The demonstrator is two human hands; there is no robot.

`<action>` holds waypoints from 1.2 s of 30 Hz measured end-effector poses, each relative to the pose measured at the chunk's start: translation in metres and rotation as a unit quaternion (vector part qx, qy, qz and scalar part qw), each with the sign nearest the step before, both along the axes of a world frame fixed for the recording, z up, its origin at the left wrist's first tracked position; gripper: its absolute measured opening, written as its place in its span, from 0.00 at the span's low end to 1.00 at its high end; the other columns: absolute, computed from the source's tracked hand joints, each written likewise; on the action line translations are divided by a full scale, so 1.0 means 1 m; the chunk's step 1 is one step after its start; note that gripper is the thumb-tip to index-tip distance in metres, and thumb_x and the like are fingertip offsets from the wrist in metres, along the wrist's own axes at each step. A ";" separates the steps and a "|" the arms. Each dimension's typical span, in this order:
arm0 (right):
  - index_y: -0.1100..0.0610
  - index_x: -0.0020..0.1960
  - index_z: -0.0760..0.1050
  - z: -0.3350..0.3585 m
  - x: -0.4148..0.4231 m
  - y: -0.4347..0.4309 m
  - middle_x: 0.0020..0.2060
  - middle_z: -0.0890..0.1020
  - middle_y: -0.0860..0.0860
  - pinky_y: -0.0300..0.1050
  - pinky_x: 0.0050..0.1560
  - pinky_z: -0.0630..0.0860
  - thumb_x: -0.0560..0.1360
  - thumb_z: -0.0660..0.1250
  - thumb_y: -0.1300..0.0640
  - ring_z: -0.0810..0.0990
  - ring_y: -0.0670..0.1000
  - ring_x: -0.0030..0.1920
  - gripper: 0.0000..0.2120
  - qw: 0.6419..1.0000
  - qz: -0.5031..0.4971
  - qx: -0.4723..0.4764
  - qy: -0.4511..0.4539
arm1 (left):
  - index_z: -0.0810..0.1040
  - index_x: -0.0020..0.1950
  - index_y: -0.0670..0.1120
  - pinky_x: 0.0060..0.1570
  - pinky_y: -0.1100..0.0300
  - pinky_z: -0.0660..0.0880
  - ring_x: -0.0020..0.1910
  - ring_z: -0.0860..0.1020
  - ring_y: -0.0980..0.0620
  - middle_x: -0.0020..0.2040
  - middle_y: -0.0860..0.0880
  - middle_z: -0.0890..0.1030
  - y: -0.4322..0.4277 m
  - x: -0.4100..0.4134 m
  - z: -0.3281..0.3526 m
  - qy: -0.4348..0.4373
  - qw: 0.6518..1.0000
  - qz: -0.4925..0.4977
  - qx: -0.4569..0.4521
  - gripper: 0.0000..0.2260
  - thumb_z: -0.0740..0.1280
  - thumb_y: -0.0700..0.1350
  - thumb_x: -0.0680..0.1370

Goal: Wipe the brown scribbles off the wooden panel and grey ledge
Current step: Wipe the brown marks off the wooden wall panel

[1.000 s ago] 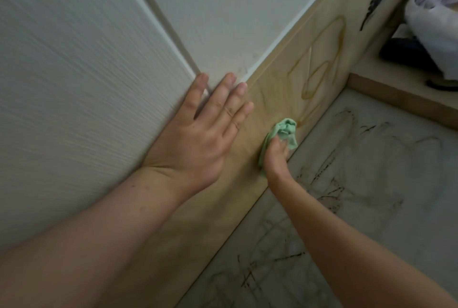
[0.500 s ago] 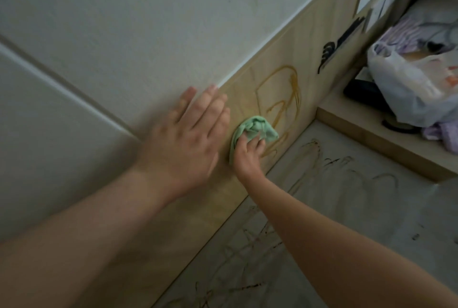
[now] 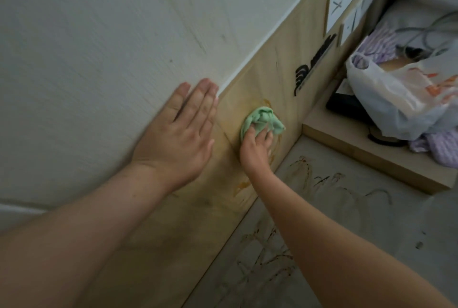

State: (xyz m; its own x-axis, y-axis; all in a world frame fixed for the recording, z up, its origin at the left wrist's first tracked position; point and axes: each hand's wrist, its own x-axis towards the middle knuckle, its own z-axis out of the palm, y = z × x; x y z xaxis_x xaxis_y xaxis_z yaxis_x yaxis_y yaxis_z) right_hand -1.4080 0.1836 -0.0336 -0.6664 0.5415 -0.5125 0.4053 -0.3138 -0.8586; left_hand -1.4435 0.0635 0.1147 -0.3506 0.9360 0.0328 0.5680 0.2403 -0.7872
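Head view: mid-frame, the right hand [image 3: 255,145] presses a bunched green cloth [image 3: 262,119] onto the wooden panel [image 3: 198,208], fingers curled over it; the left hand [image 3: 182,131] lies flat, fingers together, centre-left; brown scribbles [image 3: 267,262] streak the grey ledge [image 3: 371,233], lower right.

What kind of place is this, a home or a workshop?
Likely a home, perhaps a bedroom: a wooden panel below a white wall, a low shelf holding a plastic bag and purple cloth.

Pale textured wall [image 3: 99,35], cluttered shelf [image 3: 359,152]
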 end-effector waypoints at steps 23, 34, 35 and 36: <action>0.47 0.84 0.37 -0.027 -0.004 -0.017 0.83 0.36 0.46 0.56 0.81 0.39 0.86 0.42 0.39 0.36 0.53 0.83 0.31 0.999 -0.029 -0.044 0.004 | 0.50 0.81 0.30 0.80 0.37 0.45 0.82 0.52 0.35 0.82 0.32 0.51 0.008 -0.005 -0.005 0.021 0.999 -0.029 0.026 0.31 0.47 0.52 0.86; 0.49 0.85 0.42 -0.074 -0.037 0.053 0.84 0.43 0.48 0.59 0.82 0.46 0.86 0.42 0.40 0.45 0.54 0.84 0.30 0.992 -0.111 -0.055 -0.006 | 0.49 0.81 0.29 0.79 0.37 0.44 0.82 0.52 0.34 0.82 0.32 0.51 0.012 -0.007 0.000 0.024 0.999 -0.027 0.018 0.31 0.46 0.52 0.87; 0.50 0.85 0.42 -0.081 -0.039 0.055 0.84 0.43 0.49 0.58 0.82 0.46 0.86 0.42 0.41 0.46 0.54 0.84 0.30 0.992 -0.111 -0.064 -0.021 | 0.49 0.81 0.29 0.79 0.37 0.44 0.82 0.52 0.34 0.82 0.32 0.51 0.012 -0.007 0.001 0.024 0.999 -0.025 0.018 0.31 0.46 0.52 0.87; 0.50 0.85 0.42 -0.087 -0.040 0.058 0.84 0.43 0.49 0.58 0.82 0.47 0.86 0.42 0.41 0.47 0.55 0.84 0.30 0.991 -0.113 -0.069 -0.032 | 0.49 0.81 0.29 0.79 0.36 0.44 0.82 0.52 0.34 0.82 0.32 0.51 0.011 -0.006 0.002 0.022 0.999 -0.022 0.018 0.31 0.46 0.52 0.87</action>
